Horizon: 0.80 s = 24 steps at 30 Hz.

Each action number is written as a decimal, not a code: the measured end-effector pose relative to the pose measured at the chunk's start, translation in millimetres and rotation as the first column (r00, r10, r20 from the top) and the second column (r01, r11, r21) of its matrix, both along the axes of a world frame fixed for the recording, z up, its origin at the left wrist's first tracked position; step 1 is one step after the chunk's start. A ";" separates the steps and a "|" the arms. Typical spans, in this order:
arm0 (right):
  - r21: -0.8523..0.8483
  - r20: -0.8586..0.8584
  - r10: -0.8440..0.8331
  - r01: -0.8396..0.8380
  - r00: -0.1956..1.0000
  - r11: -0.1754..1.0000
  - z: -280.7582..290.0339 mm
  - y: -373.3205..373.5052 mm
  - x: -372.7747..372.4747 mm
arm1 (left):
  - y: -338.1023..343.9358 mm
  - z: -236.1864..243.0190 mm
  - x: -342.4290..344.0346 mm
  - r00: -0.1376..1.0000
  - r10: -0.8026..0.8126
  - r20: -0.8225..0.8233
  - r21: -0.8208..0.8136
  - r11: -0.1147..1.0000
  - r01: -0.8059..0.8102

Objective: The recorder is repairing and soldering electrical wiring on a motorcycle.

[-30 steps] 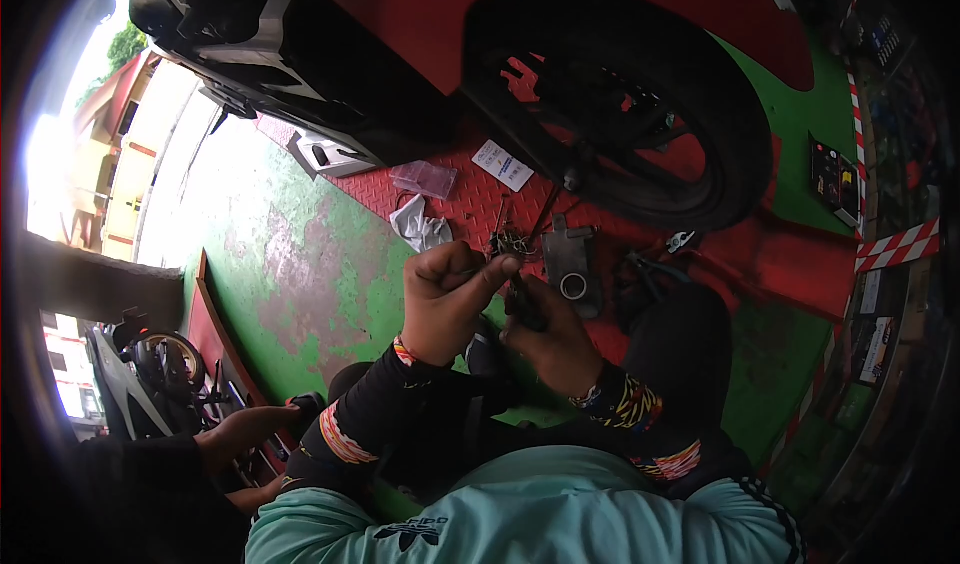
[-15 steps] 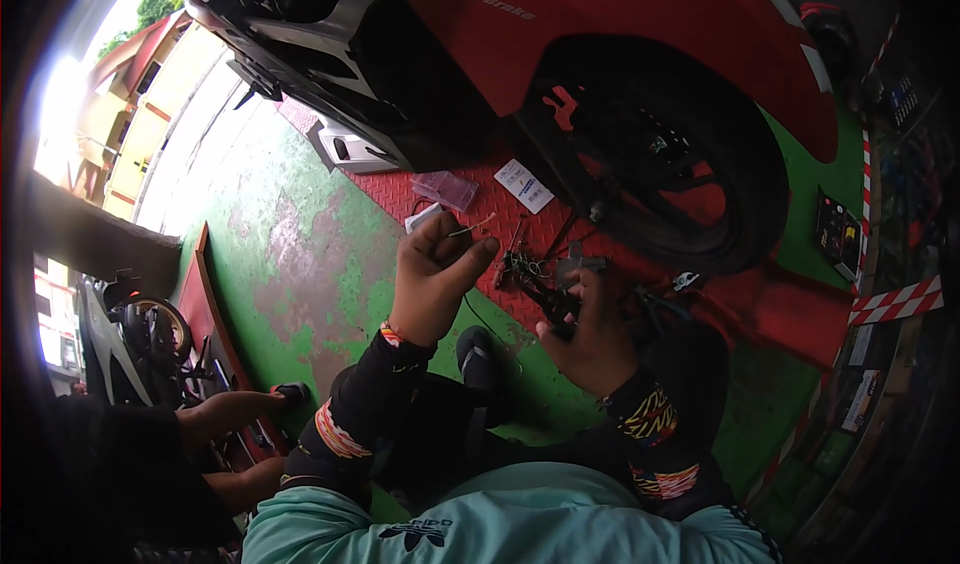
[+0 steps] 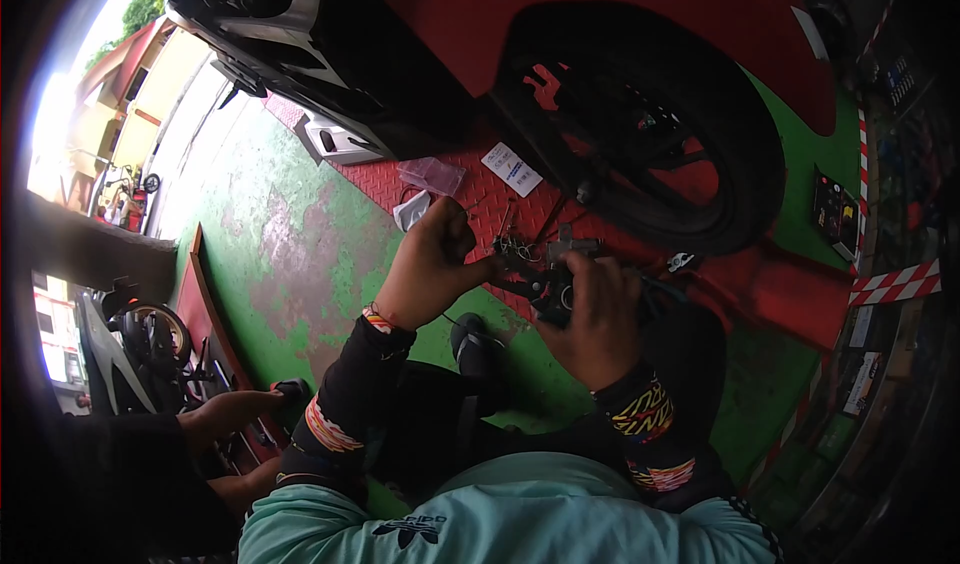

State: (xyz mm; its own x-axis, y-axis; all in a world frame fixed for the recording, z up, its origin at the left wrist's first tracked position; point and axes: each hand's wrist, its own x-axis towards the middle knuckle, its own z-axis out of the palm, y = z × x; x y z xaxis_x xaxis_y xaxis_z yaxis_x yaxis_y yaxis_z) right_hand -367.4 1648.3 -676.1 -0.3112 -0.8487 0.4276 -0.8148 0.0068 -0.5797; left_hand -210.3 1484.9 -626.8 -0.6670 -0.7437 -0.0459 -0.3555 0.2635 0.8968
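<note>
My left hand (image 3: 428, 266) is closed in a pinch on a thin wire. Most of the wire is hidden by the fingers, and a dark length of it (image 3: 455, 321) hangs below the palm. To its right, my right hand (image 3: 598, 316) is wrapped round a dark plier-like hand tool (image 3: 537, 289). The tool's head points left and lies close to my left thumb; I cannot tell whether they touch. Beyond the tool is a tangle of thin loose wires (image 3: 515, 247) on a red textured metal plate (image 3: 480, 226). A grey metal bracket-like part (image 3: 572, 248) sits just past my right fingers.
A red motorcycle (image 3: 430, 19) with a black front wheel (image 3: 745, 189) stands ahead. A white printed card (image 3: 512, 170), clear plastic pack (image 3: 432, 176) and crumpled white piece (image 3: 411, 210) lie on the plate. Another person's legs (image 3: 235, 416) are at left, and a black box (image 3: 837, 216) is at right.
My left hand has moved down and slightly left, its thumb now near the tool's head. My right hand has closed further round the tool. The view has shifted slightly.
</note>
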 end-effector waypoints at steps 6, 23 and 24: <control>-0.019 0.255 -0.016 0.022 0.967 1.000 -19.0 -6.4 -5.0 | -8.4 5.8 5.6 0.940 0.171 -0.295 0.324 0.943 -0.070; -0.091 0.937 0.141 -0.165 0.321 0.982 -38.7 -17.9 1.4 | -8.1 11.1 6.1 0.852 0.312 -0.420 0.490 0.868 -0.076; -0.094 0.938 0.144 -0.169 0.315 0.981 -39.5 -18.3 2.3 | -7.9 11.7 6.0 0.846 0.336 -0.413 0.494 0.864 -0.102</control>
State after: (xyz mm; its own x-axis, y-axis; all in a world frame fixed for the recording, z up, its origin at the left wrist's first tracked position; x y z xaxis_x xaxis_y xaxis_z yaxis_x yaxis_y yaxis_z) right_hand -365.2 1630.0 -715.6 -0.3543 -0.9325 -0.0698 0.2833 -0.0359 -0.9583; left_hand -204.3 1477.1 -615.1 -0.5124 -0.8494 -0.1268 0.1406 -0.2287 0.9633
